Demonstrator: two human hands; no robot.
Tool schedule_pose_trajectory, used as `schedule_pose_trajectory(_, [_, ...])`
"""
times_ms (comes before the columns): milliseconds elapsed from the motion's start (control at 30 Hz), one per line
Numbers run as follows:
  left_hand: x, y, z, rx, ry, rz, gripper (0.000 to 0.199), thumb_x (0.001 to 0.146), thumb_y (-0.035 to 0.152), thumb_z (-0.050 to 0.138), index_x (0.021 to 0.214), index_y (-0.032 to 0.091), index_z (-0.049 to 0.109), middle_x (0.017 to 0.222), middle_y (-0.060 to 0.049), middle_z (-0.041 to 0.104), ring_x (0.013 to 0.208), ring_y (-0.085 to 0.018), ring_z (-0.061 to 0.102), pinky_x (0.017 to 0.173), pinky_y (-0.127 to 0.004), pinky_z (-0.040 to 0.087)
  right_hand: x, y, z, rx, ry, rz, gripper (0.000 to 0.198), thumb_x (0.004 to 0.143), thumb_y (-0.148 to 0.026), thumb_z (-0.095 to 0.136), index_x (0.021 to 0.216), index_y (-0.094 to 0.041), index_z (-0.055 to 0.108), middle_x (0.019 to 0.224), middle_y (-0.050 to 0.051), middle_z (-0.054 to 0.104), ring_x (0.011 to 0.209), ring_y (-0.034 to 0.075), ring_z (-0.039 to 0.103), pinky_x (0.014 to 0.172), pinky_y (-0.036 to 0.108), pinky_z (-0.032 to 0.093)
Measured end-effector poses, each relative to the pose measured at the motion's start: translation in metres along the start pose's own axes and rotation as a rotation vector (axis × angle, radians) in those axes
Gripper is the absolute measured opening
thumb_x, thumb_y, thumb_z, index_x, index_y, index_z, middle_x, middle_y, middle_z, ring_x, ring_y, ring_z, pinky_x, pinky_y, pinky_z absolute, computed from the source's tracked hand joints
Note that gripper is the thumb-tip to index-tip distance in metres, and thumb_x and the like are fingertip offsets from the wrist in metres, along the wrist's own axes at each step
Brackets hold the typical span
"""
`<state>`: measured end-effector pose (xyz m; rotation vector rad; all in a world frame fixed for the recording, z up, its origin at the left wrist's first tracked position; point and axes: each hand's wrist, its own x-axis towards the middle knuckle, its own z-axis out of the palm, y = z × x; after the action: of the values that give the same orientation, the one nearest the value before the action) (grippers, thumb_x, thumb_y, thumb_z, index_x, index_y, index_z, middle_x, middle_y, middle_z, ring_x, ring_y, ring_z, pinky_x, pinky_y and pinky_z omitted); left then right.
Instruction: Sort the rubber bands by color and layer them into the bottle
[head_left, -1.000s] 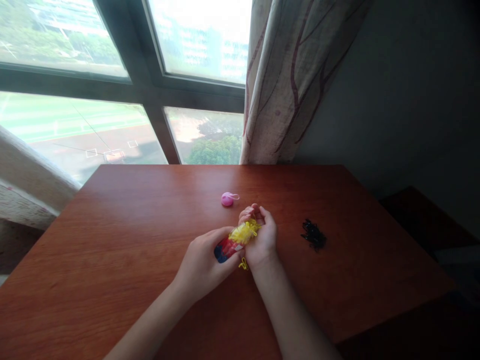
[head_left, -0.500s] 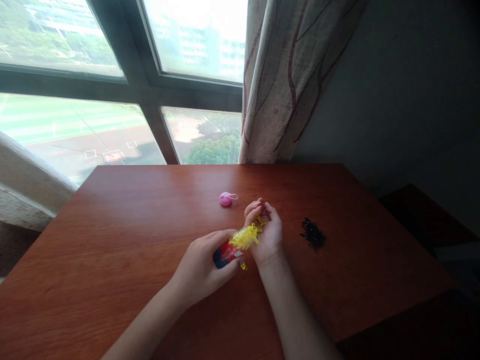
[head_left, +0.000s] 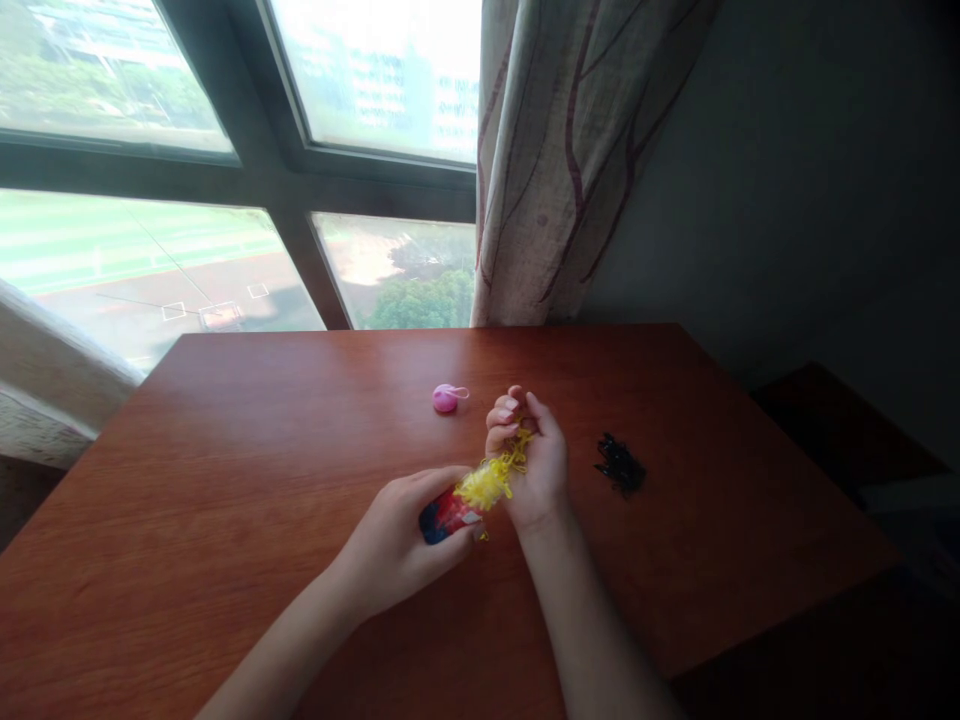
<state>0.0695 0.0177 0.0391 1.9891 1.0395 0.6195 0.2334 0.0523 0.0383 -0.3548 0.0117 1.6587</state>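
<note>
My left hand (head_left: 405,535) is wrapped round a small red and dark blue container (head_left: 448,517), tilted with its mouth towards my other palm. Small yellow loops (head_left: 484,484), perhaps rubber bands, fill the mouth and spill out in a tangle. Palm up, my right hand (head_left: 538,465) curls its fingers about the yellow pieces (head_left: 520,448) that reach it. One yellow piece shows by the left thumb. Just beyond the hands, on the table, lies a round pink cap (head_left: 445,399) with a loop strap.
A pile of thin black loops (head_left: 621,465) lies on the brown wooden table (head_left: 225,450), right of my right hand. Behind the table are a window (head_left: 390,270) and a patterned curtain (head_left: 540,200). The table's right edge borders a dark area.
The fingers of my right hand have curled in more around the yellow loops, and more of these reach the palm. The view has shifted slightly.
</note>
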Motion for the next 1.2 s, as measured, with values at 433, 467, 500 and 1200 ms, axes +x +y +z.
schedule_pose_trajectory(433, [-0.001, -0.001, 0.001, 0.005, 0.11, -0.023, 0.028, 0.079, 0.021, 0.063, 0.107, 0.019, 0.065, 0.094, -0.002, 0.071, 0.079, -0.017, 0.064, 0.075, -0.025, 0.048, -0.008, 0.025, 0.006, -0.431, -0.054, -0.238, 0.032, 0.072, -0.012, 0.053, 0.098, -0.018, 0.07, 0.086, 0.003, 0.072, 0.066, 0.011, 0.062, 0.053, 0.018, 0.044])
schedule_pose_trajectory(467, [-0.001, 0.0, 0.001, 0.0, 0.113, -0.026, 0.027, 0.079, 0.021, 0.062, 0.107, 0.019, 0.066, 0.093, -0.002, 0.071, 0.078, -0.016, 0.063, 0.074, -0.024, 0.048, -0.008, 0.025, 0.005, -0.443, -0.059, -0.246, 0.034, 0.069, -0.011, 0.051, 0.096, -0.018, 0.071, 0.088, 0.004, 0.073, 0.068, 0.011, 0.063, 0.055, 0.019, 0.045])
schedule_pose_trajectory(500, [-0.001, 0.001, 0.001, -0.004, 0.114, -0.032, 0.026, 0.079, 0.021, 0.062, 0.105, 0.019, 0.066, 0.091, -0.002, 0.071, 0.077, -0.016, 0.063, 0.073, -0.024, 0.048, -0.008, 0.025, 0.005, -0.454, -0.069, -0.248, 0.036, 0.066, -0.01, 0.05, 0.094, -0.018, 0.071, 0.089, 0.004, 0.073, 0.069, 0.012, 0.063, 0.057, 0.02, 0.046])
schedule_pose_trajectory(1200, [-0.002, -0.003, 0.001, 0.086, 0.169, -0.013, 0.022, 0.082, 0.024, 0.062, 0.103, 0.02, 0.064, 0.095, -0.002, 0.071, 0.082, -0.017, 0.064, 0.074, -0.024, 0.046, -0.01, 0.029, 0.003, -0.309, -0.125, -0.127, 0.022, 0.063, -0.009, 0.055, 0.075, -0.02, 0.069, 0.076, -0.001, 0.069, 0.076, 0.012, 0.064, 0.065, 0.02, 0.051])
